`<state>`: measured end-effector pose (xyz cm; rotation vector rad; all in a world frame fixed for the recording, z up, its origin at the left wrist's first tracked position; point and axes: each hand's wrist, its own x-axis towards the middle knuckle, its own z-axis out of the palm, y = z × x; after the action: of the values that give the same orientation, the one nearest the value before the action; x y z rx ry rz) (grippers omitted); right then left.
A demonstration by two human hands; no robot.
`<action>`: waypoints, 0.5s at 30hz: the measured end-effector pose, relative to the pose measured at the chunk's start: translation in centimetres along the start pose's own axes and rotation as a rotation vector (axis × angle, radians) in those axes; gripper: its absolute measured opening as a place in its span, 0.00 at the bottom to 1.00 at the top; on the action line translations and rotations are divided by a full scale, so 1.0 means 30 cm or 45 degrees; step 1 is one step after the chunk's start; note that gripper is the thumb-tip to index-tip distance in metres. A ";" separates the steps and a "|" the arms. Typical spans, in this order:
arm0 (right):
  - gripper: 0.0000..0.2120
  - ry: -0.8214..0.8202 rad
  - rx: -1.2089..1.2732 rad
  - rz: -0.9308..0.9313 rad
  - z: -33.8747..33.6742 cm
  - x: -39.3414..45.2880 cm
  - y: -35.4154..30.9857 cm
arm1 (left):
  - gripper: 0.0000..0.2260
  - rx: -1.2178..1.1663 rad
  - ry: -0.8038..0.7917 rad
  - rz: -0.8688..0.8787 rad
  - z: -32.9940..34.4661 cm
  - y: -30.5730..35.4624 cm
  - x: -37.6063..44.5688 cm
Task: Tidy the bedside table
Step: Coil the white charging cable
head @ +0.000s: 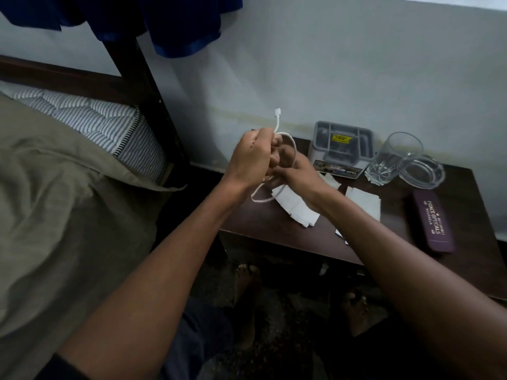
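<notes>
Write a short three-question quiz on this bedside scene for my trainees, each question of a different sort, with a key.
1. True or false: the white cable lies flat on the bedside table, untouched.
2. Multiple choice: what stands directly left of the drinking glass? A) the grey organiser box B) the purple spectacle case C) the glass ashtray
3. Fill in: the loose white papers lie on the table, partly hidden by the ______ hand.

Key
1. False: the left hand and right hand both hold it, coiled, above the table.
2. A
3. right
</notes>
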<state>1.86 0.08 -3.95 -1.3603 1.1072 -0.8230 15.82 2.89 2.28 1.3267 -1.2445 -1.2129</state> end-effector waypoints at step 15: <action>0.27 -0.537 0.384 0.691 0.137 -0.213 -0.025 | 0.18 0.943 0.064 0.053 0.051 -0.080 0.004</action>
<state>3.84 7.39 -2.87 -0.8619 0.9072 -0.2693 14.52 2.94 -0.25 1.8195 -1.7619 -0.6877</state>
